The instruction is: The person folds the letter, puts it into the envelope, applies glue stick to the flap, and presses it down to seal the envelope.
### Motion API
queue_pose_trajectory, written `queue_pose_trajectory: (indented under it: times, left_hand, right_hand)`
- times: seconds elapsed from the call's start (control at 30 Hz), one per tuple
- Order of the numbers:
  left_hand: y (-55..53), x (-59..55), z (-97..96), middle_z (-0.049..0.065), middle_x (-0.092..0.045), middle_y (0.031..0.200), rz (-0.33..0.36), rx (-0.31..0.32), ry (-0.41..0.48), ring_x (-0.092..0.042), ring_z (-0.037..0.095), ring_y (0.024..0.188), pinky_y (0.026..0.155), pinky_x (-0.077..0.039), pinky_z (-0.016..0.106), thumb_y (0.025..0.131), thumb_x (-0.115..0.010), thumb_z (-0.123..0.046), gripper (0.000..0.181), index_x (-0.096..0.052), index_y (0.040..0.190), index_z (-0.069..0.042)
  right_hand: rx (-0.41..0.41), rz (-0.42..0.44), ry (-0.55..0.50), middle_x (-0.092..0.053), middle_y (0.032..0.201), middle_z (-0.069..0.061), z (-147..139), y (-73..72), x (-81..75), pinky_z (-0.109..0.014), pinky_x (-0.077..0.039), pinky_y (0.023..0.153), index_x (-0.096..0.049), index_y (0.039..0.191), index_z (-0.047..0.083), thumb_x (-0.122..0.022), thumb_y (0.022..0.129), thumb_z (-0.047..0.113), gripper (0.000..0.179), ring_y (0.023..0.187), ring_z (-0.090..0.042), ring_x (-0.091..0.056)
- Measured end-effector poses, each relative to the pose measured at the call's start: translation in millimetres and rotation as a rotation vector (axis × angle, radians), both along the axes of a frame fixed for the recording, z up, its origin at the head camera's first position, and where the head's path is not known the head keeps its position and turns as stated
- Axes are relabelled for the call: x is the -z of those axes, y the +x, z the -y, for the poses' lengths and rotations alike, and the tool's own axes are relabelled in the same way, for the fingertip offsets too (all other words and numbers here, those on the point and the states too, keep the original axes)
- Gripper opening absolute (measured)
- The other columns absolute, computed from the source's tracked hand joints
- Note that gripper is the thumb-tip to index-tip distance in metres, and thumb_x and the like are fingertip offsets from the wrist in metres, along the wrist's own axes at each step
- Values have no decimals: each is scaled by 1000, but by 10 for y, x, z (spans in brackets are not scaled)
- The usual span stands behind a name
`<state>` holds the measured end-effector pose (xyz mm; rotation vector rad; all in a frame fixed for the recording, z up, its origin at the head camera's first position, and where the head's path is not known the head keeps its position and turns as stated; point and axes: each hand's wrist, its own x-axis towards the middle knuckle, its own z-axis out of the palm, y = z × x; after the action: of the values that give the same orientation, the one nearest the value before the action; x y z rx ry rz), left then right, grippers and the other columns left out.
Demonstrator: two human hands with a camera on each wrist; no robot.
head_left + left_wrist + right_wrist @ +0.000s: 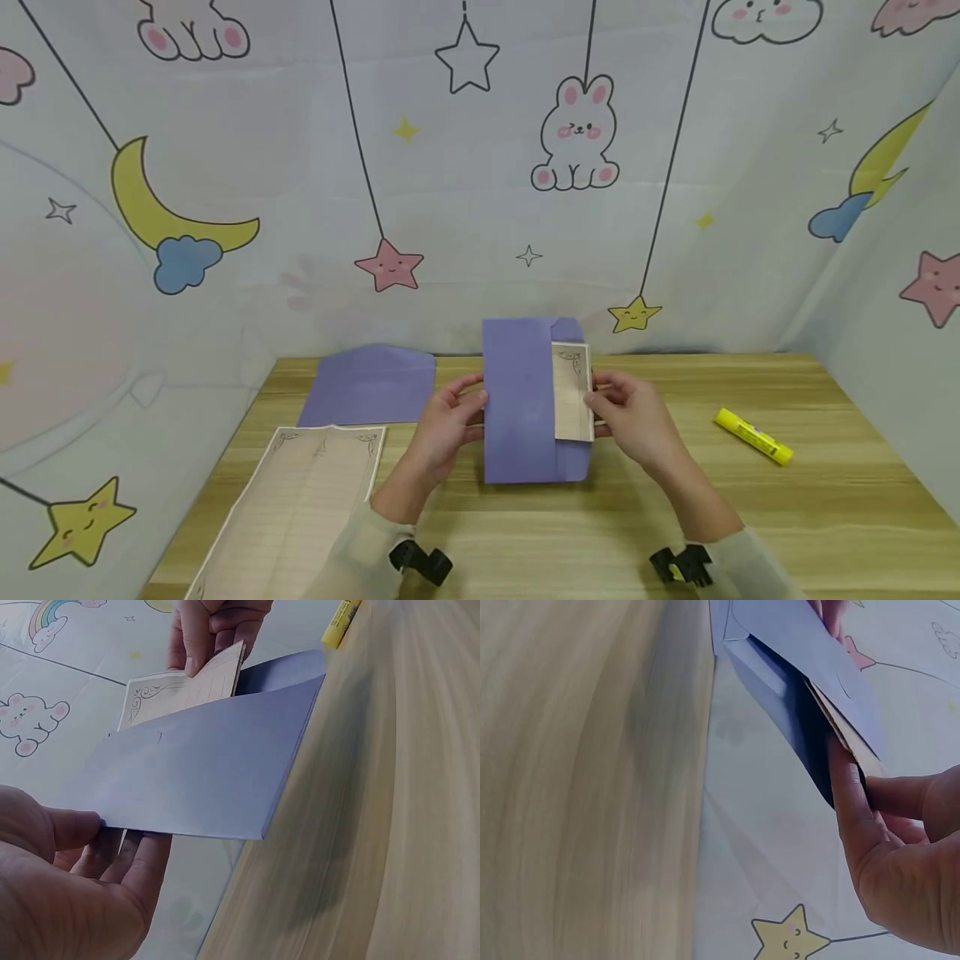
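Note:
A purple envelope (519, 400) is held up above the table, its open side facing right. My left hand (448, 421) pinches its left edge, thumb in front and fingers behind, as the left wrist view also shows. Partly inside the envelope sits a folded cream letter paper (572, 392) with a scrolled corner ornament. My right hand (633, 417) pinches the paper's outer edge between thumb and fingers. In the right wrist view, the right hand's index finger (847, 784) reaches into the envelope's mouth behind the paper. How deep the paper goes is hidden by the envelope's front.
A second purple envelope (375, 387) lies at the table's back left. In front of it lies an unfolded cream letter sheet (300, 500) with ornamented corners. A yellow glue stick (753, 436) rests on the right of the wooden table (840, 500). A patterned curtain (465, 183) hangs behind.

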<state>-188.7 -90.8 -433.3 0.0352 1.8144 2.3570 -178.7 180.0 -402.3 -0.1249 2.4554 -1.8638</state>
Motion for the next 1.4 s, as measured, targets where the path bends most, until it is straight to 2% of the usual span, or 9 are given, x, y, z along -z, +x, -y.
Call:
queue_pose_trajectory:
  times: [0.23, 0.63, 0.9, 1.03, 1.2, 1.4]
  left_hand:
    - [4, 0, -21, -1, -73, 90, 31, 27, 37, -72, 15, 81, 69, -61, 30, 108, -57, -1, 37, -56, 145, 0]
    - [54, 0, -57, -2, -73, 92, 32, 79, 35, -73, 14, 81, 69, -61, 28, 109, -58, -4, 44, -50, 151, 2]
    - [49, 4, -71, 1, -76, 100, 39, 64, 11, -74, 15, 83, 69, -61, 29, 107, -61, -4, 45, -53, 152, -1]
    - [47, 8, -75, 1, -75, 98, 30, 58, 6, -73, 14, 82, 69, -61, 29, 107, -62, -3, 45, -53, 151, -1]
    - [47, 10, -85, 0, -75, 95, 26, 47, 14, -73, 14, 81, 68, -61, 29, 106, -62, -1, 44, -54, 149, 0]
    - [61, -20, -96, -1, -74, 92, 20, 34, 14, -73, 14, 80, 67, -61, 29, 106, -62, 0, 43, -55, 148, 0]
  right_hand:
    - [-61, 5, 16, -75, 106, -18, 75, 27, 10, -37, -64, 69, -64, 134, -7, -66, 104, 3, 31, 87, -25, -74]
    - [-107, 75, -90, -74, 104, -16, 133, 24, 89, -37, -64, 72, -62, 134, -8, -62, 105, 0, 30, 85, -25, -73]
    - [-105, 83, -119, -75, 109, -19, 142, 3, 150, -38, -65, 72, -61, 137, -10, -61, 104, -2, 34, 86, -25, -75]
    - [-103, 83, -117, -76, 109, -18, 142, -2, 164, -38, -65, 72, -61, 138, -10, -61, 103, -2, 36, 86, -24, -74]
    - [-140, 97, -107, -76, 112, -19, 100, 6, 141, -39, -65, 74, -58, 142, -10, -63, 104, 2, 40, 90, -26, -75]
    - [-165, 72, -53, -76, 108, -18, 48, 13, 82, -40, -65, 76, -62, 133, -11, -68, 103, 6, 35, 88, -29, -76]
